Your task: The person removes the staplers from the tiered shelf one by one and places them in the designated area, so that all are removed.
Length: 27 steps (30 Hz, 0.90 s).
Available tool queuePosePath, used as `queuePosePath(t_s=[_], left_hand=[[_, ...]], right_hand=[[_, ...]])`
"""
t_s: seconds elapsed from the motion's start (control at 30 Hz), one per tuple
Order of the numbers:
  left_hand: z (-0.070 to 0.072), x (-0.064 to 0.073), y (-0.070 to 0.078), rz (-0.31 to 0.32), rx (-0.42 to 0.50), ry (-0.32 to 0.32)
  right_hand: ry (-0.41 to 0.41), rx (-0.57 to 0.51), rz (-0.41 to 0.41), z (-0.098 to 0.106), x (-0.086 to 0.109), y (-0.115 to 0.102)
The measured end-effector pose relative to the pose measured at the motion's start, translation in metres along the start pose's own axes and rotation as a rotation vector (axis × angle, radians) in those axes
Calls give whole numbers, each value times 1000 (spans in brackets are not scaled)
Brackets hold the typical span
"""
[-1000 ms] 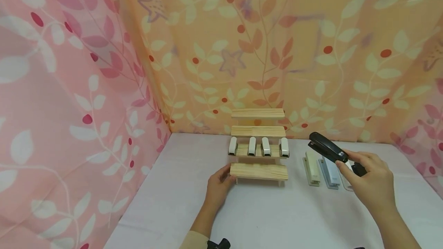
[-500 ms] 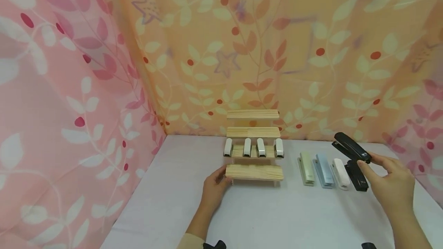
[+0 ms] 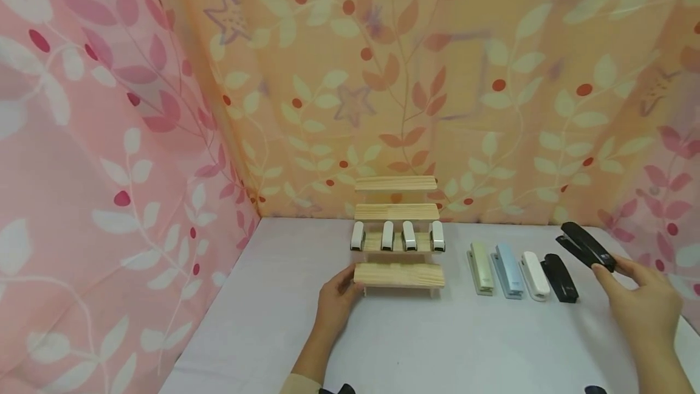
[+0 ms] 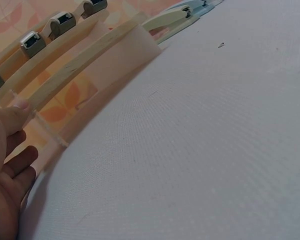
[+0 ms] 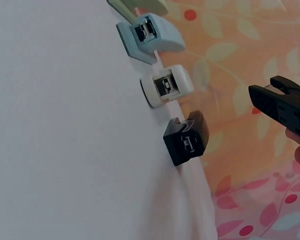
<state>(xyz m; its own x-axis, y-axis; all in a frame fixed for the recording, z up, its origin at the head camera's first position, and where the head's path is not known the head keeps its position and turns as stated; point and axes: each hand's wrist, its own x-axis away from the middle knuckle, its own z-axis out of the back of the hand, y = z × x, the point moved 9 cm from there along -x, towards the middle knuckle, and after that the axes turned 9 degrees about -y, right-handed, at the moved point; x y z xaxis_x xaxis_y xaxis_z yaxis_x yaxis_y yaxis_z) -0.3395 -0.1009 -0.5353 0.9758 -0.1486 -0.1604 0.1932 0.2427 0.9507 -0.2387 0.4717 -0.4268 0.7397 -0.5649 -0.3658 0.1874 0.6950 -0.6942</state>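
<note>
My right hand (image 3: 648, 300) grips a black stapler (image 3: 586, 244) by its rear end, raised above the table at the right, its nose pointing up and left. In the right wrist view the held stapler (image 5: 280, 106) shows at the right edge, thumb and fingers around it. My left hand (image 3: 335, 300) holds the left end of the lowest board of a tiered wooden display stand (image 3: 399, 275). Up close in the left wrist view, the thumb (image 4: 15, 116) lies against the board's end, the other fingers bent below. Several small white staplers (image 3: 409, 236) stand in a row one tier up.
Right of the stand, a row of staplers lies on the white table (image 3: 437, 345): green (image 3: 481, 268), blue (image 3: 509, 270), white (image 3: 535, 276) and black (image 3: 559, 278). The stand's upper two boards (image 3: 396, 211) hold nothing. A patterned orange curtain (image 3: 306, 138) hangs behind the table.
My right hand has carried the black stapler rightward, past the row, uncovering the white and the lying black stapler. The left hand keeps its hold on the stand. The head view has shifted slightly.
</note>
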Motion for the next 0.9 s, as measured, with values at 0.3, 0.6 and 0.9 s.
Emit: queuePosePath(t_s=[0.3,0.6,0.9], left_hand=[[2,2,0,19,11,14],[0,1,-2,13,33,9],[0,0,-3,8,21,3]], right_hand=[[-167,-6,-147,-16,-8,40],[-236,50,-201,-29,-7,63],[-280,44,-254,-40,-7,76]])
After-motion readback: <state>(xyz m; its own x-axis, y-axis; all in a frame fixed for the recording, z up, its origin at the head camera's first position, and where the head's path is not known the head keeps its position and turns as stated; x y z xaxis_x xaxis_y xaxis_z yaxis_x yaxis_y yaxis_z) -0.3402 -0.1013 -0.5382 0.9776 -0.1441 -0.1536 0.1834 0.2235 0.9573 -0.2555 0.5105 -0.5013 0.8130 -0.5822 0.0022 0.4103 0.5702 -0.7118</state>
